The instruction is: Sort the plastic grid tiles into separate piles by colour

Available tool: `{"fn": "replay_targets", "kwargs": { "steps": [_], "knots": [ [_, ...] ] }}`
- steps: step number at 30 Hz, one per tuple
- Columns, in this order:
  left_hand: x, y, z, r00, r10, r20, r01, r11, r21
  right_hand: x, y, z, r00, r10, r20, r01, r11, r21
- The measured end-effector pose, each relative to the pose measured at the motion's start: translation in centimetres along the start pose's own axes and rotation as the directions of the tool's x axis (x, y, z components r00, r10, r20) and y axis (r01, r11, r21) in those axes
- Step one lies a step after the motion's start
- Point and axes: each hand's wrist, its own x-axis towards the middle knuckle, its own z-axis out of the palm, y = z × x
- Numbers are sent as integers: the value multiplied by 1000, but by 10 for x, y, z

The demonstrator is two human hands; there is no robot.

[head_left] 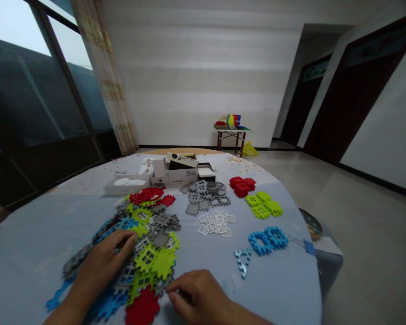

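**Two hands in the tile pile, lower left of frame**
Left hand point(103, 262) lies spread on the tile pile point(152, 259). Right hand point(198, 293) curls its fingertips at a grey tile point(164, 285); grip unclear. Snagged teeth could drag neighbouring tiles into the white pieces point(216, 223).

A jumbled, many-coloured heap of flat interlocking tiles point(152, 259).

Dim daylight from left window, edges warped

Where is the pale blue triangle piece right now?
In the head view, the pale blue triangle piece lies on the right side of the table, just left of the blue square pieces and beyond the right hand.
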Motion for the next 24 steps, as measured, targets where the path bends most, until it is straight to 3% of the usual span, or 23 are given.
{"fn": "replay_targets", "kwargs": {
  "steps": [6,10,16,24],
  "knots": [
    [-1,-12,3,989,5,-147,-1,1000,25,-2,9,9,999,30,-40,-24,990,138],
    [-2,-19,-1,985,50,-164,-40,997,67,-4,7,7,999,30,-41,-23,987,161],
    [3,-30,-2,990,54,-129,-39,992,116,2,10,-4,986,151,-70,-141,982,128],
    [10,-50,15,990,128,-58,-113,970,215,13,18,-10,952,273,-140,-258,959,117]
  ]
}}
